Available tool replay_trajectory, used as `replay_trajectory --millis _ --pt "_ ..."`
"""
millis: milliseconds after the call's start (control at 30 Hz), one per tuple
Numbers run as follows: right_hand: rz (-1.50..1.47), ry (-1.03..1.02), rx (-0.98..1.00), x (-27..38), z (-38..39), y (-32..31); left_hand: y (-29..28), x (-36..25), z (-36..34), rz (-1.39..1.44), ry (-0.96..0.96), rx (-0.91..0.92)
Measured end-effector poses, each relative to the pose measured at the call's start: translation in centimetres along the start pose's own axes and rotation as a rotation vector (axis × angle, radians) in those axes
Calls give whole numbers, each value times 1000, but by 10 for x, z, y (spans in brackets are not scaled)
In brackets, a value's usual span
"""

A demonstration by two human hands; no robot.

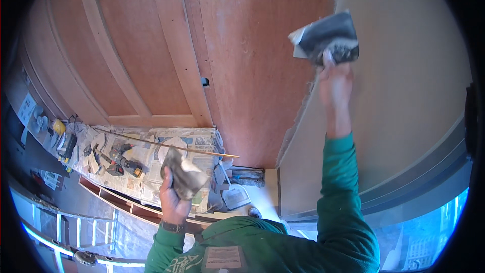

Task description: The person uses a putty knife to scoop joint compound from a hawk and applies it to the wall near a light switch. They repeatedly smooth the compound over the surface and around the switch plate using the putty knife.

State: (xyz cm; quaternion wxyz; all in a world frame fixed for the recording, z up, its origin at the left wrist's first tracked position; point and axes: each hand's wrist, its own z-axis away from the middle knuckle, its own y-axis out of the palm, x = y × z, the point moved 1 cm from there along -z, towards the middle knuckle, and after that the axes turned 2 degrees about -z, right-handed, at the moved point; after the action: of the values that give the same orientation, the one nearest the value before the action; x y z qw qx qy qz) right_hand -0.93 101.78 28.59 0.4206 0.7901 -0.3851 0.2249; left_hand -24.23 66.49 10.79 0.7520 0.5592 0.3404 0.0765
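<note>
My right hand (335, 83) is raised at the end of a stretched arm, its fingers closed around a wide putty knife (331, 30). The dark blade carries pale filler at its left side and lies over the corner where the wooden panel (268, 60) meets the beige wall (399, 81). A rough pale line of filler runs down that corner. Lower down, my left hand (174, 201) grips a second putty knife (183, 174), its broad blade smeared with grey and whitish filler. Motion blurs both blades somewhat, and the handles are mostly hidden by my fingers.
Newspaper (141, 184) covers a bench top, with a cordless drill (126, 164) and several small tools on it. A long thin wooden strip (202, 150) lies across it. A ladder (76, 222) stands lower left. A white lid-like piece (235, 197) lies near the corner's foot.
</note>
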Motion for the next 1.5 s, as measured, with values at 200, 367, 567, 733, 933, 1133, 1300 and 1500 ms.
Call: replay_trajectory --millis 200,367,567,733,933,1133,1300,1500 --pt "-582 135 368 -37 164 -7 85 32 -28 44 -150 200" --pt "116 -194 829 -8 209 18 87 40 -39 46 -154 251" --pt "705 -387 910 -21 221 -17 67 38 -36 -71 -43 161" --pt "945 -341 771 -39 199 -50 45 20 -26 -7 12 133" --pt "162 312 -68 -58 134 -70 29 0 1 -41 13 -72" --pt "-232 295 -186 -55 10 -45 -19 -5 11 15 -13 -111" --pt "-362 227 -244 -57 -95 -23 -50 -14 17 39 47 -121" --pt "-343 291 -285 -58 -173 -12 -84 -30 29 11 141 -219"
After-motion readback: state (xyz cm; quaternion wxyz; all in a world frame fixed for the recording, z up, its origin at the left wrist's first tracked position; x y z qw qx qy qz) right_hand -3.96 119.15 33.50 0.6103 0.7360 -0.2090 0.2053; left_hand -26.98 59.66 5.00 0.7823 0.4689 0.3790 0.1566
